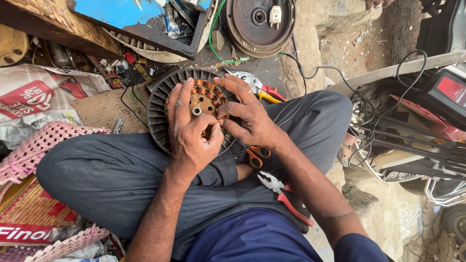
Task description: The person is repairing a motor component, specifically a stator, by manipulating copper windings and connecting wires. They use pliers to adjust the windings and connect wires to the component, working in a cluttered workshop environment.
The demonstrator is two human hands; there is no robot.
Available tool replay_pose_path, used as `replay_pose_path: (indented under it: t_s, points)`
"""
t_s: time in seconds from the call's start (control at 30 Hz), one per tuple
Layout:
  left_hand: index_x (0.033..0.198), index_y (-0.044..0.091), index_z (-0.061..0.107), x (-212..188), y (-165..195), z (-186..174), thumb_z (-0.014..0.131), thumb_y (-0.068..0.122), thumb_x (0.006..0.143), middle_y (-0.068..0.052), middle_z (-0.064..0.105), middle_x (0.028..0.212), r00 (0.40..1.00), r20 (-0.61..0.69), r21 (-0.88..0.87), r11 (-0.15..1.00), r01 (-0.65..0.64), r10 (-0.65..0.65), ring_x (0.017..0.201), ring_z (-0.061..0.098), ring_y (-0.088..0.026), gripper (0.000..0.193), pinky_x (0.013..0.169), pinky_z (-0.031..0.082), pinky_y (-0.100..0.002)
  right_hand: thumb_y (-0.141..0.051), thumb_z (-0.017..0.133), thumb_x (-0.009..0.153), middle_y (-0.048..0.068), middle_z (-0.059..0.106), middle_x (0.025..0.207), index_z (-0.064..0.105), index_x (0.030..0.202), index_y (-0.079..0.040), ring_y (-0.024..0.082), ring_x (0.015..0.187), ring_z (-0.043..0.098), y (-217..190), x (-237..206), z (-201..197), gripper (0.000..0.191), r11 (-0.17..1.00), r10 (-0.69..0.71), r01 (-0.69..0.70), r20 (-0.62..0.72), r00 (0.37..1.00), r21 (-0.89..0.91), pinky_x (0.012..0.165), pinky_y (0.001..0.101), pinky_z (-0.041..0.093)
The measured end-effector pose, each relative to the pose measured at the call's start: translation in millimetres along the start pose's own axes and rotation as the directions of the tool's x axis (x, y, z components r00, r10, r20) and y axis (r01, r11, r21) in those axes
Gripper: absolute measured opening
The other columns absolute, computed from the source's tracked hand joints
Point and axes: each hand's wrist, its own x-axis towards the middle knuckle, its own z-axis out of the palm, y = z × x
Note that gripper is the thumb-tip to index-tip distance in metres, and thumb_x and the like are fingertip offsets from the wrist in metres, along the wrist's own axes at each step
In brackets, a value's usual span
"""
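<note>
roadside motor repair spot, by the looks of it

this is a small open-air repair workshop, the sit-on-the-ground kind. the person works cross-legged on bare dirt and rough stone (310,29), with a stripped fan motor (194,104) showing copper windings in the lap. hand tools lie all around: red-handled pliers (284,194), orange-handled scissors (256,155), a crimper (252,82). another round motor housing (257,22) sits close by, loose black wires (296,104) and a green wire (213,41) trail over the ground, and small scrap parts (116,68) pile up beside old newspaper (39,94). a parked scooter (412,140) stands right alongside.
</note>
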Motion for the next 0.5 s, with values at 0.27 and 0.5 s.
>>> replay_pose_path:
  t_s: [0.27,0.5]
  points:
    - [0.086,0.005,0.064,2.0,-0.8,3.3,0.075,0.006,0.084,-0.024,0.037,0.16,1.0,0.001,0.018,1.0,0.004,-0.004,0.152,0.03,-0.049,0.011,0.126,0.03,-0.062,-0.002,0.073,0.093,0.021,0.041,0.161,0.068,0.106,-0.006,0.04,0.16,0.028,7.3,-9.5,24.5,0.014,0.995,0.039,-0.024,-0.155,0.987,0.101,0.133,0.0511,0.026]
    - [0.086,0.0,0.061,2.5,6.1,5.7,0.074,0.004,0.084,-0.023,0.041,0.159,0.999,-0.019,0.072,0.997,-0.026,0.028,0.153,0.033,-0.05,0.014,0.126,0.033,-0.063,-0.001,0.067,0.097,0.02,0.043,0.158,0.063,0.105,-0.005,0.037,0.155,0.04,10.5,-12.0,32.6,0.011,0.98,0.126,-0.082,-0.238,0.963,0.184,0.125,0.0457,0.035]
